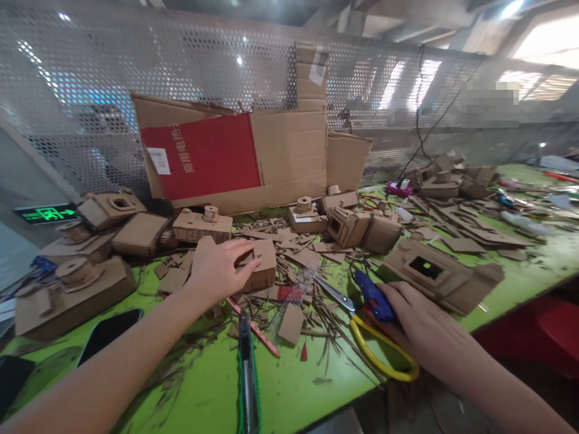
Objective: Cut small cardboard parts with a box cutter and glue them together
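My left hand (228,265) lies over a small cardboard box model (265,265), thumb and fingers curved around its top opening. In my right hand (414,307) is a blue hot glue gun (374,295), its nozzle pointing up and left above the table. Just beside that hand lie scissors (384,364) with yellow handles, blades toward the table's middle. A green box cutter (246,367) and a pinkish pencil (260,334) rest between my hands. Right of the glue gun is a cardboard camera-like body (429,271) with a rectangular window.
Several cardboard models stand around, including one with a round knob (76,274) at left. Cardboard scraps (298,256) cover the middle of the green table (181,386). A large cardboard sheet (289,150) leans on the perforated metal screen (217,66). A dark phone (108,331) lies left.
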`<control>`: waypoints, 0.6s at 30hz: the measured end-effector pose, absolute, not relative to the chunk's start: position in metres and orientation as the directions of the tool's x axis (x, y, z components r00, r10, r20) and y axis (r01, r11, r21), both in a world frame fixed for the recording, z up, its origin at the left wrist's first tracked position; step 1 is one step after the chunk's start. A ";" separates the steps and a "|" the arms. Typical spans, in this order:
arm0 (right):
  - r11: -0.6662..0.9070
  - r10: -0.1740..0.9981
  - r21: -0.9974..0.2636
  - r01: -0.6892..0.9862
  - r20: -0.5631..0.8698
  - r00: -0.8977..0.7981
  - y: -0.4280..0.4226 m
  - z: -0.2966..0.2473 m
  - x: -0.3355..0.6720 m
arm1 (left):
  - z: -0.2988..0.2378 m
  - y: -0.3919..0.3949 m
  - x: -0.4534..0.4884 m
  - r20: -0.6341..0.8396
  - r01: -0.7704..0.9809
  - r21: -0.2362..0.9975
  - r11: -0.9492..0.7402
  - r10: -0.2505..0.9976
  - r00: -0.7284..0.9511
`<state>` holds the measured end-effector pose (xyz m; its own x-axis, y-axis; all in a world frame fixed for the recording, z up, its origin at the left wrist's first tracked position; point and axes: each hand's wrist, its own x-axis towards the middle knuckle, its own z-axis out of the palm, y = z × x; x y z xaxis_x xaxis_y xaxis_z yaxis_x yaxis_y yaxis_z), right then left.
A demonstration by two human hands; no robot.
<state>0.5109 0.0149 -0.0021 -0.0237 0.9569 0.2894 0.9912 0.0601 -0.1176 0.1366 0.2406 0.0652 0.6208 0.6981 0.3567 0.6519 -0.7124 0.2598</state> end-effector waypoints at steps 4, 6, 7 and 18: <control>0.088 0.970 -0.172 0.981 0.240 -0.045 0.026 0.004 0.526 | 0.069 0.241 0.125 0.394 0.700 0.257 -0.666 0.734 0.554; 0.111 0.972 -0.197 0.974 0.226 -0.065 0.027 0.009 0.536 | 0.071 0.241 0.114 0.434 0.748 0.263 -0.609 0.767 0.472; 0.121 0.972 -0.207 0.971 0.221 -0.074 0.026 0.013 0.539 | 0.071 0.241 0.107 0.453 0.773 0.271 -0.574 0.784 0.424; 0.212 0.952 -0.593 0.777 0.306 -0.026 0.102 0.068 0.405 | 0.037 0.210 0.089 0.455 0.782 0.506 -0.363 0.883 0.116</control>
